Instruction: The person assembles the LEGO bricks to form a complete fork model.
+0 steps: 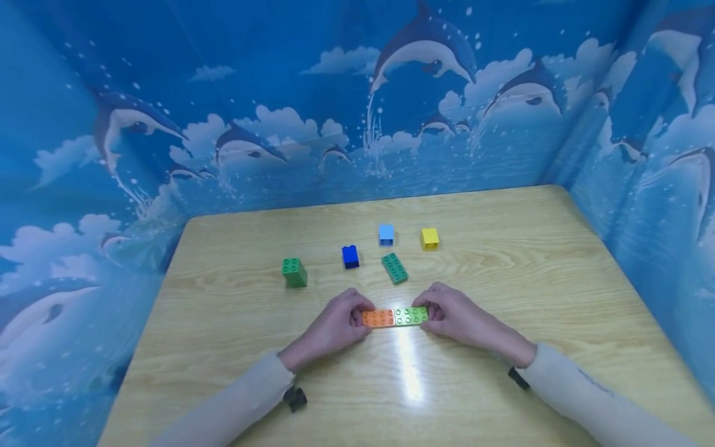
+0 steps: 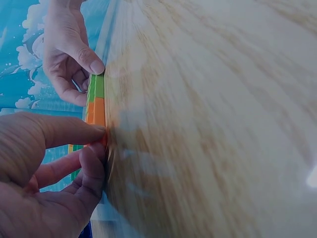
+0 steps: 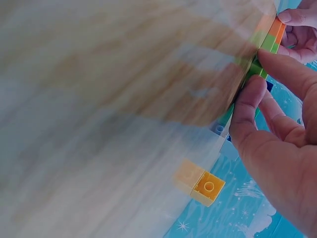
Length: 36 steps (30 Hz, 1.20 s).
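On the table, an orange toy brick (image 1: 378, 318) and a light green toy brick (image 1: 411, 316) lie end to end in one row, studs up. My left hand (image 1: 342, 318) pinches the outer end of the orange brick between thumb and fingers. At the opposite end, my right hand (image 1: 455, 315) pinches the light green brick. The left wrist view shows the left fingertips low on the orange brick (image 2: 98, 110), right at the tabletop. In the right wrist view, thumb and finger grip the light green brick (image 3: 256, 71), partly hiding it.
Beyond the hands stand a tall green brick (image 1: 295, 273), a dark blue brick (image 1: 350, 257), a light blue brick (image 1: 386, 234) and a yellow brick (image 1: 429, 239). A flat green brick (image 1: 395, 268) lies just past the row. A dolphin-print curtain (image 1: 313, 99) surrounds the wooden table (image 1: 223, 323).
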### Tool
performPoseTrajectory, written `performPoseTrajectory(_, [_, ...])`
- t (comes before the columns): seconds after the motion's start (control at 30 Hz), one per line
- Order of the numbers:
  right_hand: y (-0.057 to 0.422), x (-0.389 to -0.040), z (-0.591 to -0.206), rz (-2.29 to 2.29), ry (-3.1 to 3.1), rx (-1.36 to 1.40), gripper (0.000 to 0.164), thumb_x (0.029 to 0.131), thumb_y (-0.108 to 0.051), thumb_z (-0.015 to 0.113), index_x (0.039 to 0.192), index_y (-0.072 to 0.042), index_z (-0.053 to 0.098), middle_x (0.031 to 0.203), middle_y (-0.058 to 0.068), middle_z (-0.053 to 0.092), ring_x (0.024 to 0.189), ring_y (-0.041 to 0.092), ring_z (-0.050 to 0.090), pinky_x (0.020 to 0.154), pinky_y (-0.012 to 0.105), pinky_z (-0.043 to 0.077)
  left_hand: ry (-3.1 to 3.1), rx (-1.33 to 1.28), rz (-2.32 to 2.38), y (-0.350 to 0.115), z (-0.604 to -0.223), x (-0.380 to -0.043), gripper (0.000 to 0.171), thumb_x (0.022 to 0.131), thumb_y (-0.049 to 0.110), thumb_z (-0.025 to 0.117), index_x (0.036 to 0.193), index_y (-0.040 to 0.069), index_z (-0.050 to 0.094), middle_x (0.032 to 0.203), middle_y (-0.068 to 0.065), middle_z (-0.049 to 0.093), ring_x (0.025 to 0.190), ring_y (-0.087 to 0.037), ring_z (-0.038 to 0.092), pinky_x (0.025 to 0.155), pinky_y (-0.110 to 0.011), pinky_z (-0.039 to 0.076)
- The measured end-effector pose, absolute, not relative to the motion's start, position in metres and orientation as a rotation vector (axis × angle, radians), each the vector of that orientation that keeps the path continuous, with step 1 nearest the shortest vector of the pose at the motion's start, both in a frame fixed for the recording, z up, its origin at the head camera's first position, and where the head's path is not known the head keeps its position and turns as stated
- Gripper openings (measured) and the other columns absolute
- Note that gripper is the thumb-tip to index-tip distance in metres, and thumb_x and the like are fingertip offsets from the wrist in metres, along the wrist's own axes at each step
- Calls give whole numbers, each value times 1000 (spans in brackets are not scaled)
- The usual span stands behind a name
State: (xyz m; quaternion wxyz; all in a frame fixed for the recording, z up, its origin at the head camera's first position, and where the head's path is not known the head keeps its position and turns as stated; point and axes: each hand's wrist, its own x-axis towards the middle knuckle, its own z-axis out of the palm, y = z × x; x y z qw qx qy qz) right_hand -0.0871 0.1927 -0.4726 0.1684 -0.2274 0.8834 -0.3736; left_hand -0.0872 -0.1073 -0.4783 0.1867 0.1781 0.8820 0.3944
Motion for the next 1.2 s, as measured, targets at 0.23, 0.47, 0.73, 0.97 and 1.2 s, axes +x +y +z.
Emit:
performPoseTrajectory(0.23, [192,-87,-470,-1092,2520,-617,35,90,-1,85,123,-3,75,102,0,62,89,12,62,78,27,59,2481,542,1125,-108,-478,-88,37,89,2,87,124,7,76,106,2,61,87,-12,61,74,-27,57])
performPoseTrajectory(0.47, [191,-85,-469,-1101,2520,-639,34,89,0,86,122,-2,75,103,0,63,90,12,63,79,26,60,2483,519,1128,-107,-479,-87,37,89,2,87,124,7,76,106,2,60,88,-13,61,74,-27,57])
performPoseTrajectory(0.73, [191,-86,-471,-1064,2540,-637,35,89,0,85,122,-4,74,103,-1,62,89,11,62,78,26,59,2487,524,1133,-107,-479,-88,38,88,0,88,123,6,75,105,2,61,86,-13,61,73,-26,58])
performPoseTrajectory(0.97, [189,-85,-470,-1066,2532,-592,40,89,-8,88,126,-3,73,102,0,61,88,14,62,76,27,58,2486,499,1133,-108,-479,-87,42,88,4,89,127,6,74,107,2,59,86,-12,62,72,-26,58])
performPoseTrajectory(1.2, [197,-81,-467,-1079,2593,-464,53,93,-26,88,137,-6,68,113,1,62,94,16,61,77,31,58,2501,466,1130,-112,-480,-83,46,88,6,90,130,8,73,106,2,58,86,-14,60,71,-27,56])
